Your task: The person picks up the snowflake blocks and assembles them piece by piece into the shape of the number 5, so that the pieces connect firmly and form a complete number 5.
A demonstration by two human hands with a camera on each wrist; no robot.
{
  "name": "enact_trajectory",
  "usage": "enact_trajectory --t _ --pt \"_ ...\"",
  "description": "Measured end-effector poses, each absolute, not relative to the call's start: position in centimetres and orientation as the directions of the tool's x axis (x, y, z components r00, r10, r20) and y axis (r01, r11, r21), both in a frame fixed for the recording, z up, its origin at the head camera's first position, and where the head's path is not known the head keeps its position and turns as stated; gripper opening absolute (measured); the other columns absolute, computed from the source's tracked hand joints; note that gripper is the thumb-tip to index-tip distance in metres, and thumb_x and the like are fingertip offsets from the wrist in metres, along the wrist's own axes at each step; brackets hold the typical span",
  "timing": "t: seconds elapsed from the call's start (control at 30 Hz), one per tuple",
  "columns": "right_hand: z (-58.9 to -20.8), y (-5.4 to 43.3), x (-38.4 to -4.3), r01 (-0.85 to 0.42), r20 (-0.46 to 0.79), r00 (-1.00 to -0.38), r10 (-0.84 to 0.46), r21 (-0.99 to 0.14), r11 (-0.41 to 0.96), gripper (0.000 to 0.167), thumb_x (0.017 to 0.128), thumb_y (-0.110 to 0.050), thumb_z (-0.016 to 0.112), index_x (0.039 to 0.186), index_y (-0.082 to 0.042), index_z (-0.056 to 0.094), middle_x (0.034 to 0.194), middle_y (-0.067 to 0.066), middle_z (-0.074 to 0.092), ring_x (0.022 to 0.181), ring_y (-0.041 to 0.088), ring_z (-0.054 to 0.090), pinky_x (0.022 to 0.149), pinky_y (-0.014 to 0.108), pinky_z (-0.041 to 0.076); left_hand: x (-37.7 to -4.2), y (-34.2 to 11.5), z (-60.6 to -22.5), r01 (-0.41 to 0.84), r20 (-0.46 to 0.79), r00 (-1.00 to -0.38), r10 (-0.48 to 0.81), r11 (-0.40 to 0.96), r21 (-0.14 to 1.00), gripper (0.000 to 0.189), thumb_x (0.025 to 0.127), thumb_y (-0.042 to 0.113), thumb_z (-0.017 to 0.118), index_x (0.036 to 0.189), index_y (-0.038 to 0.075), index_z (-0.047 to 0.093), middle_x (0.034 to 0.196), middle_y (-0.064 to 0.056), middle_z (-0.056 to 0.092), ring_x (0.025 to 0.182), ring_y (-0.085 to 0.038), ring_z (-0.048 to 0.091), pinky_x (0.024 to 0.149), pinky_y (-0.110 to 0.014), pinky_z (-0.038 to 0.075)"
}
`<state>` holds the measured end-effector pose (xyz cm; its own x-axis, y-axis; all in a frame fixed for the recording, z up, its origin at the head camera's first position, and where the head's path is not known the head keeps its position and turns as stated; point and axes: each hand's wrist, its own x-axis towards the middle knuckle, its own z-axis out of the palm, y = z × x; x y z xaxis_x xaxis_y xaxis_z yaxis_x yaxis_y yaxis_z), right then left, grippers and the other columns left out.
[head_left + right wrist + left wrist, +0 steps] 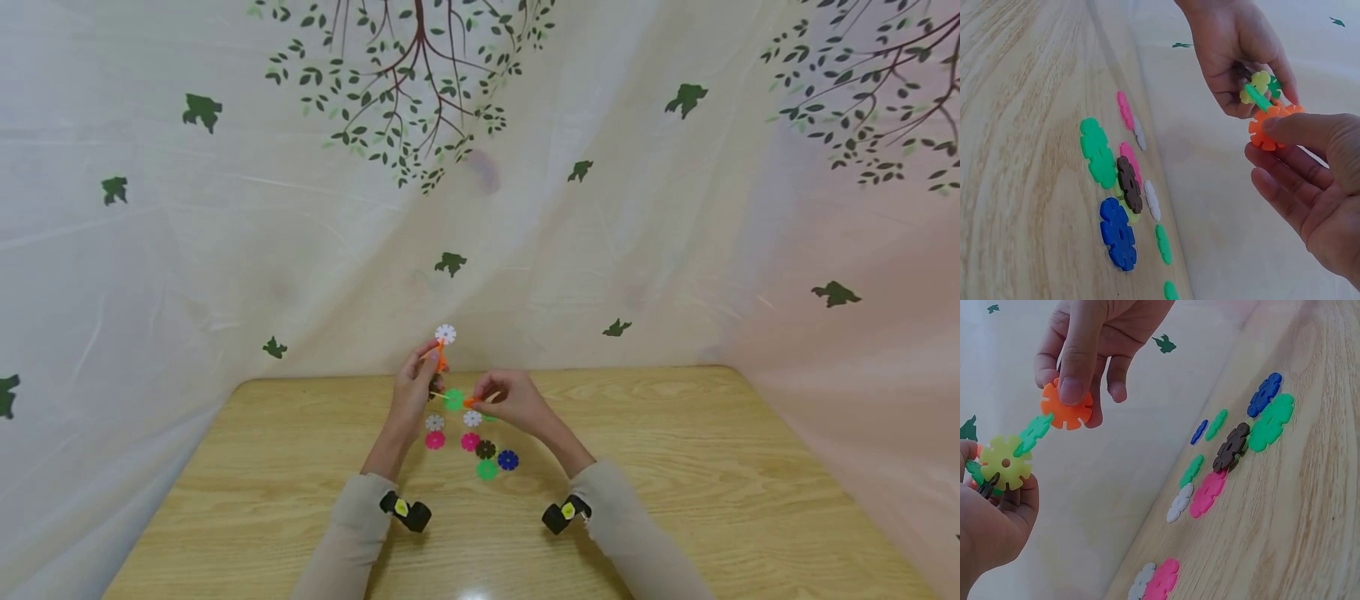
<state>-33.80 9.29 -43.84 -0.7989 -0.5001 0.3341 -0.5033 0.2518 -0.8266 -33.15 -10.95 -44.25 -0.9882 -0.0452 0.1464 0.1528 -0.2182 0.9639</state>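
Observation:
My left hand grips a cluster of linked, notched plastic flower discs above the table. A white disc tops the cluster, with orange pieces below it. From its side stick out a yellow disc and a green disc. Between thumb and fingers, my right hand pinches an orange disc. In the left wrist view the orange disc's edge meets the green one; I cannot tell whether their slots are joined. The left fingers hide part of the cluster.
Loose discs lie on the wooden table below the hands: blue, brown, green, pink, white and others. Behind the table's far edge hangs a pale cloth printed with leaves.

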Motion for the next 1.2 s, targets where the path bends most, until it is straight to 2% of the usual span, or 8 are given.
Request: enact_trajectory --t 0.2,0.3,0.4,0.47,0.57,0.73,1.07,1.2 --pt "-43.6 9.4 -33.7 -0.513 0.373 -0.824 -0.426 -0.812 0.281 0.006 0.089 -0.003 0.077 0.091 -0.002 0.071 0.093 0.015 0.073 0.087 0.015 0.07 0.072 0.024 0.06 -33.2 -11.2 -44.3 0.157 0.164 -0.985 0.042 -0.149 0.976 0.049 0.105 0.023 0.058 0.152 0.02 0.042 0.1 0.002 0.062 0.091 -0.016 0.057 0.082 -0.025 0.048" --pt "-43.5 9.7 -33.8 -0.515 0.385 -0.827 -0.41 -0.811 0.276 0.006 0.089 -0.002 0.076 0.092 -0.001 0.072 0.093 0.014 0.073 0.089 0.015 0.07 0.073 0.025 0.061 -33.2 -11.4 -44.3 0.172 0.188 -0.973 0.133 -0.12 0.978 0.066 0.1 0.013 0.064 0.157 0.023 0.032 0.108 -0.006 0.063 0.099 -0.017 0.06 0.087 -0.027 0.05" --pt "-42.8 9.8 -33.4 -0.51 0.383 -0.832 -0.402 -0.813 0.281 0.005 0.089 -0.001 0.075 0.093 0.001 0.072 0.094 0.017 0.073 0.091 0.022 0.071 0.073 0.023 0.06 -33.1 -11.7 -44.3 0.178 0.199 -0.956 0.215 -0.111 0.978 0.08 0.096 0.005 0.068 0.159 0.028 0.025 0.114 -0.012 0.063 0.102 -0.017 0.064 0.089 -0.028 0.054" --pt "-42.1 9.8 -32.9 -0.505 0.378 -0.835 -0.4 -0.815 0.285 0.006 0.089 0.001 0.075 0.093 0.004 0.071 0.095 0.02 0.072 0.092 0.026 0.071 0.073 0.022 0.059 -33.0 -11.8 -44.3 0.173 0.197 -0.947 0.255 -0.111 0.979 0.086 0.093 0.002 0.069 0.16 0.032 0.023 0.116 -0.015 0.064 0.1 -0.018 0.066 0.089 -0.03 0.057" --pt "-41.0 9.7 -32.0 -0.497 0.369 -0.84 -0.398 -0.818 0.291 0.006 0.089 0.005 0.073 0.093 0.007 0.07 0.096 0.025 0.071 0.093 0.032 0.071 0.074 0.022 0.058 -33.0 -11.9 -44.3 0.156 0.184 -0.943 0.277 -0.12 0.98 0.092 0.091 -0.002 0.071 0.159 0.036 0.023 0.112 -0.011 0.067 0.092 -0.018 0.068 0.086 -0.033 0.06" --pt "-40.8 9.7 -31.9 -0.504 0.376 -0.835 -0.401 -0.816 0.284 0.006 0.089 0.004 0.073 0.094 0.007 0.072 0.096 0.024 0.073 0.093 0.035 0.07 0.073 0.018 0.057 -33.0 -11.6 -44.2 0.157 0.185 -0.947 0.261 -0.125 0.98 0.096 0.088 -0.007 0.072 0.161 0.032 0.021 0.102 -0.002 0.069 0.084 -0.016 0.067 0.082 -0.03 0.06" --pt "-40.2 9.7 -31.3 -0.536 0.416 -0.825 -0.383 -0.789 0.299 0.005 0.088 0.005 0.074 0.092 0.008 0.075 0.093 0.024 0.074 0.088 0.034 0.072 0.072 0.019 0.057 -32.9 -11.3 -44.1 0.172 0.194 -0.956 0.219 -0.117 0.978 0.095 0.088 -0.009 0.072 0.16 0.029 0.023 0.096 0.001 0.065 0.084 -0.013 0.063 0.079 -0.025 0.058" --pt "-40.8 9.8 -31.8 -0.54 0.417 -0.824 -0.383 -0.782 0.311 0.005 0.088 0.007 0.074 0.091 0.009 0.075 0.093 0.024 0.074 0.089 0.039 0.072 0.07 0.017 0.056 -32.8 -11.0 -44.0 0.173 0.194 -0.96 0.203 -0.121 0.978 0.094 0.088 -0.01 0.071 0.16 0.029 0.026 0.095 0.0 0.063 0.084 -0.013 0.062 0.078 -0.024 0.058"
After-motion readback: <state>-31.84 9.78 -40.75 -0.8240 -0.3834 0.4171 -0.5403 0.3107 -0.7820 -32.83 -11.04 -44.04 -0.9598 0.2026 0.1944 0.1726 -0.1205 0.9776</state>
